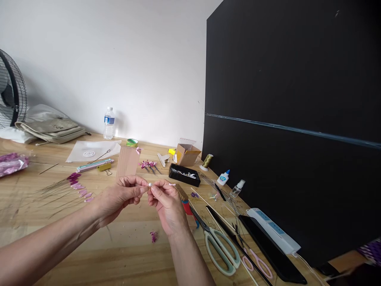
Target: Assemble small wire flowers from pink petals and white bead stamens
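Observation:
My left hand and my right hand meet above the middle of the table, thumb and forefinger pinched together on each. Between the fingertips is a small white pearl bead, gripped from both sides. A bit of gold shows just under the bead, but the fingers cover most of it. Below the hands a small purple flower lies on the wood. To the left, purple and pink petals on thin wires are laid out in a fanned row.
Large scissors, a black comb and pink-handled scissors lie at the right. Behind them are a black tray, a glue bottle and a power strip. A water bottle stands by the wall; a fan is far left.

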Action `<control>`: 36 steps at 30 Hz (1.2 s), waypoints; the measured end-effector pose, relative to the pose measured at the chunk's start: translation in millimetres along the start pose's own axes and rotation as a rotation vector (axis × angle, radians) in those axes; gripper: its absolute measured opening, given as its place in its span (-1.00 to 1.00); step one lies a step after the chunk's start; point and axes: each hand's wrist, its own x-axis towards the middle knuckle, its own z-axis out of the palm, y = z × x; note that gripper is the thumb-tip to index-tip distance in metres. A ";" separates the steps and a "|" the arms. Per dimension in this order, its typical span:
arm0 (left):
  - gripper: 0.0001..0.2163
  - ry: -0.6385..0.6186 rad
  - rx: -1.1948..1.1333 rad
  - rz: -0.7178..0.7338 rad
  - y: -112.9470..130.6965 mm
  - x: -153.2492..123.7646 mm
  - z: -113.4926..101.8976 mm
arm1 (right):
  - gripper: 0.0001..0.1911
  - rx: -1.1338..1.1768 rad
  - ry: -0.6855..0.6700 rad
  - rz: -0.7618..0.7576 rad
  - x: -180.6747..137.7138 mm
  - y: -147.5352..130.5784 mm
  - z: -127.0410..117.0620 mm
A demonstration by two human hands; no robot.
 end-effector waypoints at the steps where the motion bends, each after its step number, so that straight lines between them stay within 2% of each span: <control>1: -0.88 -0.003 -0.018 -0.011 -0.2 0.1 0.0 | -0.83 -0.003 0.003 -0.003 0.0 0.6 -0.1; 11: -0.85 -0.034 -0.120 -0.099 -3.4 0.0 -1.9 | -0.82 0.005 0.011 0.000 2.3 3.6 -1.3; 20: -0.91 -0.051 -0.124 -0.103 -0.7 -1.8 1.3 | -0.81 -0.002 0.049 -0.015 0.0 4.4 0.5; 26: -0.90 -0.016 -0.162 -0.087 -1.0 -0.7 -0.9 | -0.80 -0.015 0.085 -0.021 0.4 0.8 1.0; 29: -0.90 0.031 -0.129 -0.011 1.6 0.6 -3.4 | -0.84 -0.071 0.126 -0.085 -0.1 -0.2 2.2; 32: -0.88 0.097 -0.021 0.160 4.6 0.5 -5.4 | -0.88 -0.217 0.168 -0.230 -1.7 0.0 4.7; 36: -0.93 0.144 0.373 0.332 7.7 -1.6 -4.9 | -0.89 -0.489 0.205 -0.376 -5.6 0.3 7.7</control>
